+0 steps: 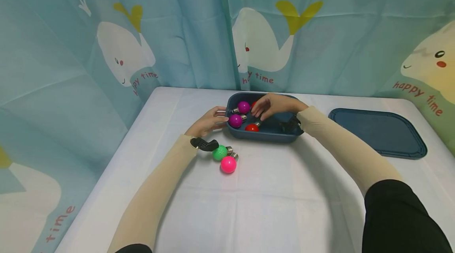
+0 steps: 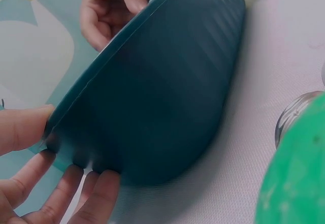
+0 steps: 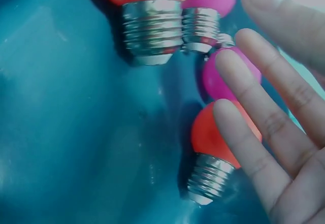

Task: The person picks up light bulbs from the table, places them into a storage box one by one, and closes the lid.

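Observation:
My left hand touches the left end of a dark blue bin. In the left wrist view its thumb meets the rim and its fairly straight fingertips rest against the outer wall. Over the bin's inside hovers my right hand, fingers spread and nothing held, as the right wrist view shows. Below it lie two purple light bulbs and two red light bulbs; one red bulb is partly covered by the hand in the head view. Beside my left wrist, a green light bulb and a pink light bulb lie on the table.
A flat dark blue tray or lid lies at the right of the white-covered table. Behind the table hangs a teal curtain with whale prints. Dark wrist straps show on both arms.

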